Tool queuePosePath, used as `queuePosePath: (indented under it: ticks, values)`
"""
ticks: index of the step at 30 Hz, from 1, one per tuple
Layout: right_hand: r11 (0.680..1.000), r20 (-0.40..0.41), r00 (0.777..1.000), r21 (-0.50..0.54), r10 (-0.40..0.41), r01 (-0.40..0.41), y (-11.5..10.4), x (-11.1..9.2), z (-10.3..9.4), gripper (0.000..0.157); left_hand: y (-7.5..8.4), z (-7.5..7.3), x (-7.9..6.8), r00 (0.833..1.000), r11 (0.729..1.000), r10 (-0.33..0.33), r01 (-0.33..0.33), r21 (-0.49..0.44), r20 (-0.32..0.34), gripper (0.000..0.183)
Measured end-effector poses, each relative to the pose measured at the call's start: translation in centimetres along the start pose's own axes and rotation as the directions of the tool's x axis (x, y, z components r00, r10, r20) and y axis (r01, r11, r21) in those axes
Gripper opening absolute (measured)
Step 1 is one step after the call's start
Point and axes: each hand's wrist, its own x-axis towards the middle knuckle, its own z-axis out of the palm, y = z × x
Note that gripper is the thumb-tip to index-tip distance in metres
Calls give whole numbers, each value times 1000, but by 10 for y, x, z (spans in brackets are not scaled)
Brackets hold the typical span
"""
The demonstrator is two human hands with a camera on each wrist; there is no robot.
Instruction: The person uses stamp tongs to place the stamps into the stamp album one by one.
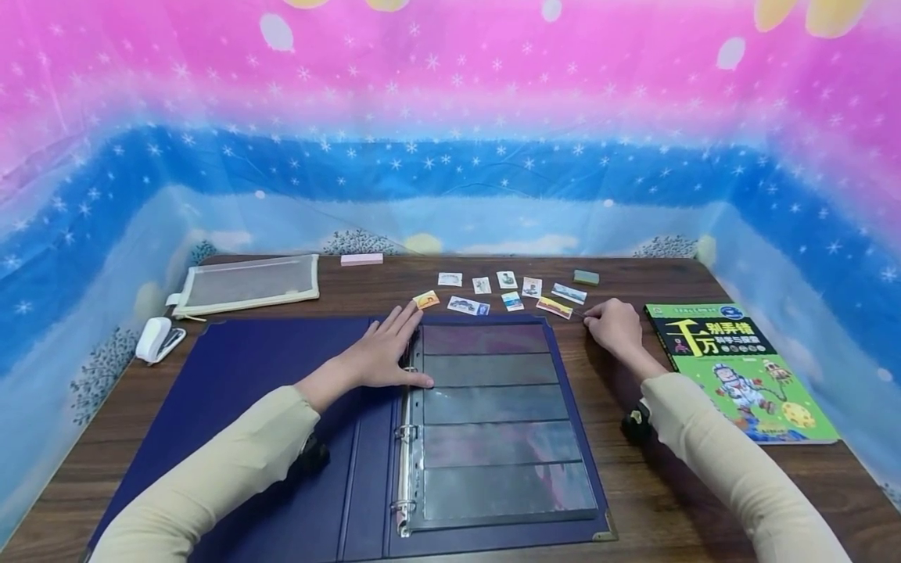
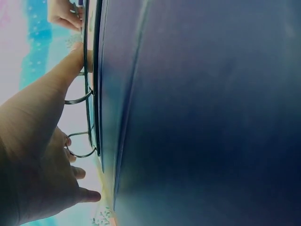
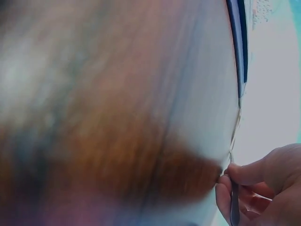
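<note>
Ring-binder stamp album, navy blue with a brass corner piece, lying open on a dark wood-grain tabletop before a pink-and-blue snowflake-printed cloth backdrop. Over the right cover, on metal rings, lies a black stock page with five horizontal clear strips. To the right, a green children's book bears the large characters 千万 in yellow and 别弄错 in white; a smaller line beneath begins 科学与, and the remaining print is too small to read. At the far left, a cream-edged mesh zip pouch. The left hand, fingers straight and spread, extends across the ring side of the album, thumb over the page's left margin. The right hand, beyond the album's right edge, pinches metal tweezers between thumb and curled fingers. Left of the album, a small white device of uncertain kind; at the back, a pink bar and a small green block. Nine postage stamps are scattered just beyond the album's top edge, their inscriptions illegible. An orange stamp lies beside the left fingertips; a yellow-and-red stamp lies at the tweezers' tip, contact indeterminable.
</note>
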Motion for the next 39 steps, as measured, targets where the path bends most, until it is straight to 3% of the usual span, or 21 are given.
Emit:
queuePosePath:
  ticks: [6,11,15,20,25,28,39]
  values:
    - [1000,-9,1000,12,13,-13,-1,-1,-2,23,3,-4,-1,1000,1000,16,-16,23,1,109]
    - [999,-35,999,38,33,-32,-5,-3,-5,24,10,-12,1,998,999,39,-40,32,48,108]
    - [996,-92,995,82,24,-16,-12,-6,-10,23,18,-21,11,997,999,46,-46,-3,64,101]
    - [989,-136,991,144,-21,41,-31,-9,-17,22,24,-20,28,998,994,64,-63,-85,5,76]
    - [978,-118,991,187,-66,87,-61,-9,-16,20,28,-7,40,992,992,101,-106,-69,-70,55]
    - [972,-95,991,204,-98,116,-76,-7,-12,19,29,0,44,991,994,90,-96,-55,-103,50]
    - [957,9,979,213,-206,199,-105,0,6,18,29,5,53,996,998,-13,8,-57,-84,48]
